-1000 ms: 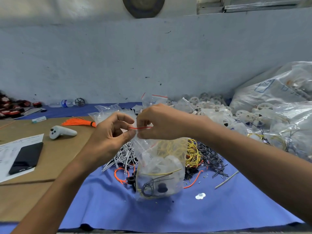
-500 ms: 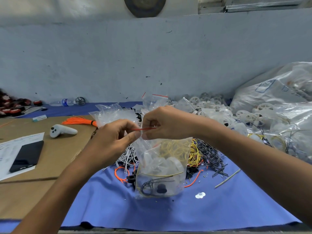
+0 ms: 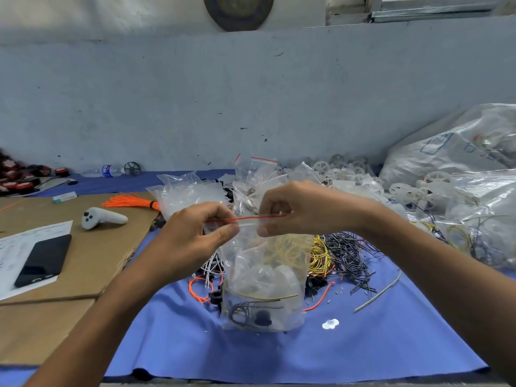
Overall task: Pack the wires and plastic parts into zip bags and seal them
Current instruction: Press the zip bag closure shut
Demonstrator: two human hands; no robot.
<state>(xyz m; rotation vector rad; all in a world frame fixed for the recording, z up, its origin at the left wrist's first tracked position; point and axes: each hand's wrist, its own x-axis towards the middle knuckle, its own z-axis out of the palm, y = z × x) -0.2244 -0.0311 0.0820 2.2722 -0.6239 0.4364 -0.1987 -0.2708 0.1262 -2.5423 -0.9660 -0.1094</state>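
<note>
A clear zip bag [image 3: 262, 286] stands upright on the blue cloth [image 3: 279, 356], with black and yellow wires and pale plastic parts inside. Its red zip strip runs level between my hands. My left hand [image 3: 195, 238] pinches the strip's left end. My right hand [image 3: 301, 210] pinches its right end. Behind the bag lie loose yellow wires [image 3: 318, 255], black wires [image 3: 349, 258], white wires [image 3: 213, 265] and an orange wire [image 3: 199, 289]. White plastic wheels [image 3: 343, 171] are heaped at the back.
Empty zip bags [image 3: 190, 194] pile up behind my hands. Large filled plastic sacks [image 3: 460, 163] crowd the right. On the cardboard [image 3: 92, 261] at left rest a phone [image 3: 43, 259], a white controller [image 3: 102, 217] and an orange wire bundle [image 3: 129, 203]. A small white part [image 3: 330, 324] lies on the cloth.
My hands have drawn apart along the red zip strip: the left slid leftward, the right stayed at the right end. The bag top is now stretched wider.
</note>
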